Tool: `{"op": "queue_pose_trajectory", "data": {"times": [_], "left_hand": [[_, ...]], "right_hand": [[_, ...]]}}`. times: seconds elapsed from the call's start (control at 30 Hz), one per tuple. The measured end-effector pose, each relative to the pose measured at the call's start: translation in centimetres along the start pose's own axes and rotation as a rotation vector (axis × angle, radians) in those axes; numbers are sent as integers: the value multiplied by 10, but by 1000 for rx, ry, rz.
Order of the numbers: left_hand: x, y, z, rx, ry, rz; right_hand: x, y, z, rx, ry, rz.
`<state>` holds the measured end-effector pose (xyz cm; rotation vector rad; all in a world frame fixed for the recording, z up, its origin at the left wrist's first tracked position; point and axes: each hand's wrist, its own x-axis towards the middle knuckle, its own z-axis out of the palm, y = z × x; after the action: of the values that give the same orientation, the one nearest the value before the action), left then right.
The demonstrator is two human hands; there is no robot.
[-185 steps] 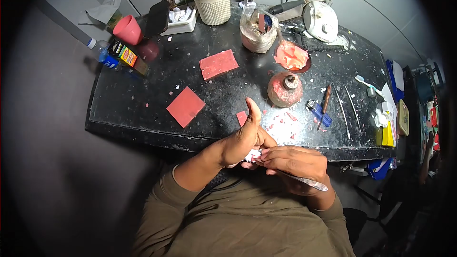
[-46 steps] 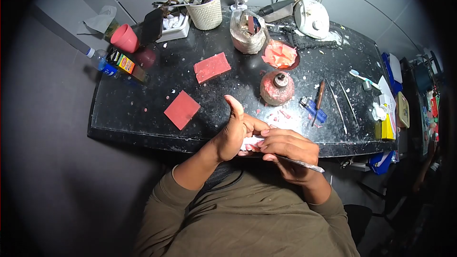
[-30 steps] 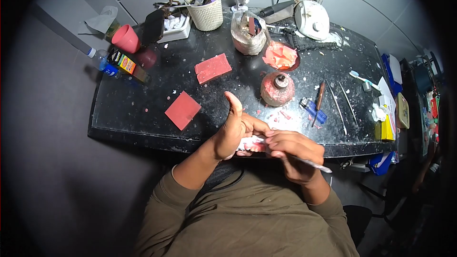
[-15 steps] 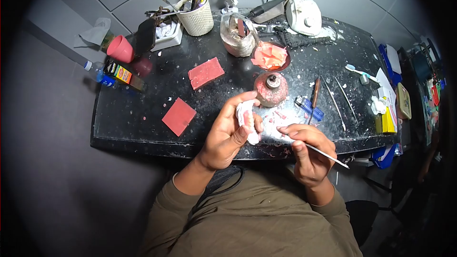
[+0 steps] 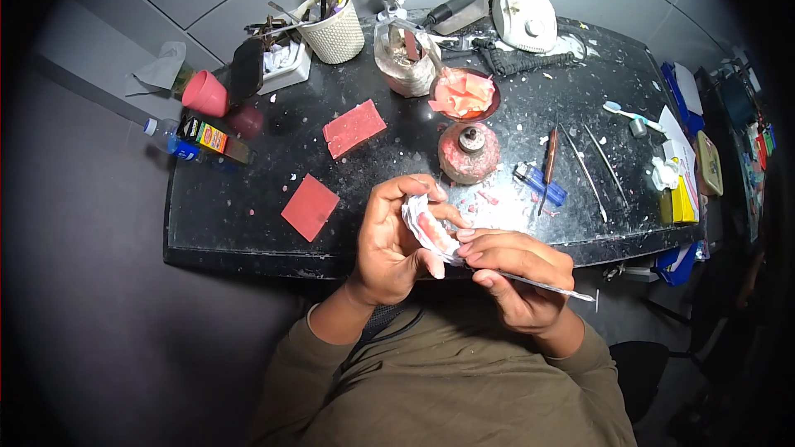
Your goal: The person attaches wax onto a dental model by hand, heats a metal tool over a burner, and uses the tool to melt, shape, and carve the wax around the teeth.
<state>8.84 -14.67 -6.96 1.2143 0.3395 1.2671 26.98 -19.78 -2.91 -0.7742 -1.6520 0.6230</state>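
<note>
My left hand (image 5: pixel 383 244) is closed around a white plaster dental cast (image 5: pixel 432 233) with pink wax along its middle, held over the front edge of the bench. My right hand (image 5: pixel 526 269) pinches a thin metal wax carver (image 5: pixel 553 287). One end of the carver points out to the lower right; its other end is hidden by the fingers beside the cast. The right fingertips meet the near right end of the cast. Just beyond the hands stands a pink-stained spirit burner (image 5: pixel 469 157) with a metal cap, and pink wax scraps (image 5: pixel 489 198) lie near it.
Two pink wax sheets (image 5: pixel 354 129) lie to the left. Behind the burner is a bowl of wax pieces (image 5: pixel 462 96). A blue lighter (image 5: pixel 541 185), a wooden-handled tool (image 5: pixel 551 157) and slim metal tools (image 5: pixel 586 172) lie right. A tool cup (image 5: pixel 333 37) stands at the back.
My right hand has moved left, bringing its fingers up to the cast. The cast is now tilted, its lower end turned rightward, and my left thumb has shifted off its face.
</note>
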Motion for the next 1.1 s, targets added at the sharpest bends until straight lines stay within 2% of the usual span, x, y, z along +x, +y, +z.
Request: {"op": "queue_pose_trajectory", "data": {"times": [0.43,0.5,0.7,1.1], "left_hand": [[-2,1,0,21,29,-5],[-2,-4,-2,46,5,95],[-3,-11,-5,148,10,225],[-2,-6,-2,82,15,181]], "right_hand": [[0,-1,2,-14,12,19],[1,-3,3,-53,12,-1],[2,-3,5,-80,3,-5],[2,-3,3,-28,6,23]]}}
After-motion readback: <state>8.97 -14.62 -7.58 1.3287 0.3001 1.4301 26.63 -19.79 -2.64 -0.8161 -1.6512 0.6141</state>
